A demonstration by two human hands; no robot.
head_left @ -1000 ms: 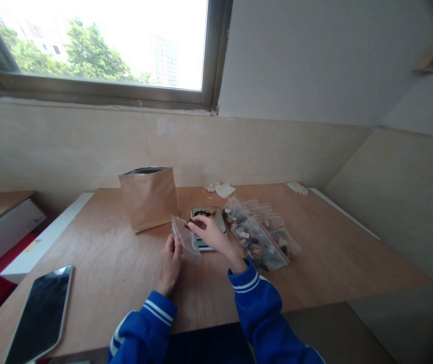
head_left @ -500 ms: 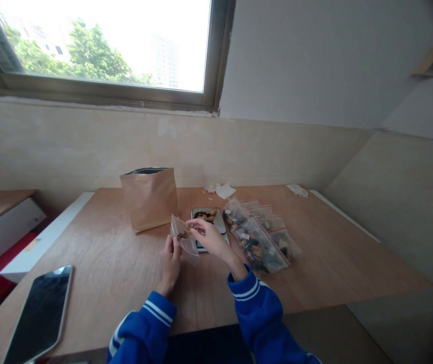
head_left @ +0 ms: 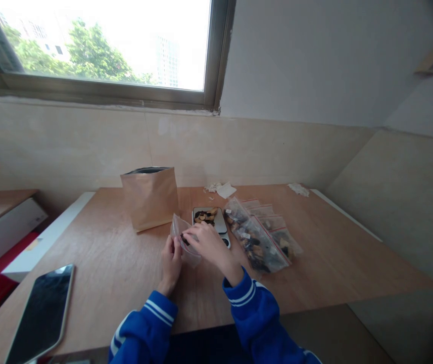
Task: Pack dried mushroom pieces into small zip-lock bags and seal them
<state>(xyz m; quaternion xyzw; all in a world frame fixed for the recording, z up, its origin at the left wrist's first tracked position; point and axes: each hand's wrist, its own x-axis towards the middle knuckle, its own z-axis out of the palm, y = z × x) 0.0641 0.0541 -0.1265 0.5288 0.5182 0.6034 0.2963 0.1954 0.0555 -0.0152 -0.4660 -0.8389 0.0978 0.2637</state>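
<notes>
My left hand (head_left: 172, 258) pinches the edge of a small clear plastic bag (head_left: 191, 259), held up with its mouth spread. At that mouth, my right hand (head_left: 204, 241) has its fingertips together on dark dried slices (head_left: 185, 240); the fingertips are partly hidden by the bag. Just behind stands a small white digital scale (head_left: 219, 218) with a heap of brown and black dried slices (head_left: 205, 216) on its plate. My right hand covers part of the scale's front.
Several filled zip bags (head_left: 257, 247) lie overlapping right of the scale. A brown kraft pouch (head_left: 151, 202) stands upright, its top open, at the back left. A phone (head_left: 42, 308) lies at the front left. Crumpled white tissue (head_left: 226, 190) is near the wall.
My right hand has turned and moved slightly down and left, its fingers now lower at the bag's mouth. More of the slices on the scale show. My left hand has barely moved.
</notes>
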